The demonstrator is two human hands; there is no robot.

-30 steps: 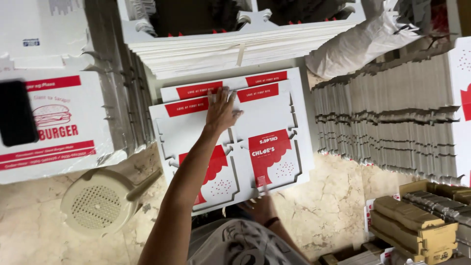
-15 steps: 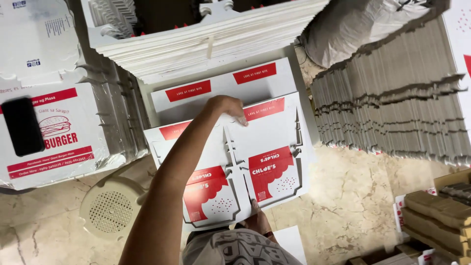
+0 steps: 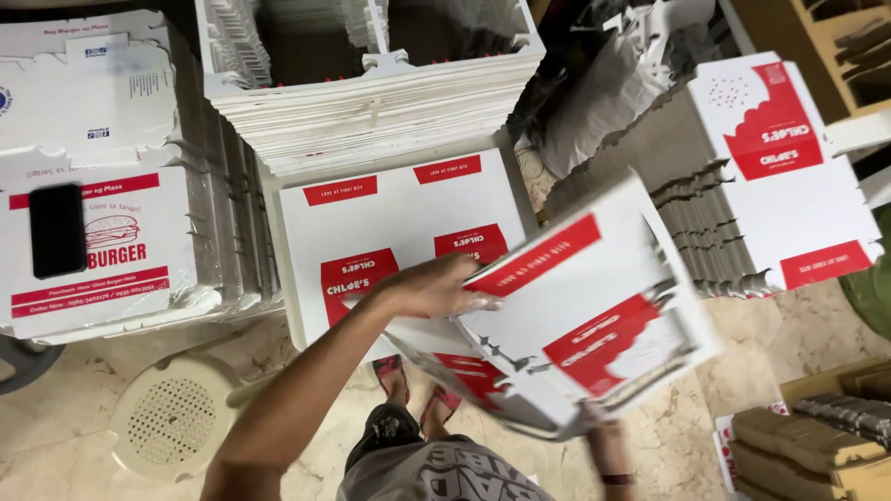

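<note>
Stacks of flat white cardboard blanks (image 3: 380, 102) filled the floor on every side, the tallest bundle rising behind a low pile of printed blanks (image 3: 390, 218) with red panels straight ahead. Another leaning row (image 3: 691, 199) stood to the right, with a red-and-white sheet (image 3: 789, 158) laid over it, and a wrapped bundle of burger-printed boxes (image 3: 102, 250) sat to the left with a black phone (image 3: 58, 229) lying on top. A round cream plastic stool (image 3: 176, 417) stood on the marble floor (image 3: 761, 362) near the person's left leg.

Lifted clear of the low pile and tilted in mid-air was the box blank (image 3: 580, 315), blurred with motion, its red patches facing up. The left hand (image 3: 432, 288) was closed on its near left edge, fingers curled over the card. The right hand (image 3: 608, 445) sat low under the blank's bottom corner, mostly hidden; whether it gripped or merely propped the card could not be told. The two hands were well apart, one at each end of the sheet.

Held only at the edges and tilted, the thin card seemed liable to buckle along its creases or slip from the lower hand, and its swinging far corner looked near enough to the leaning row to catch it.
</note>
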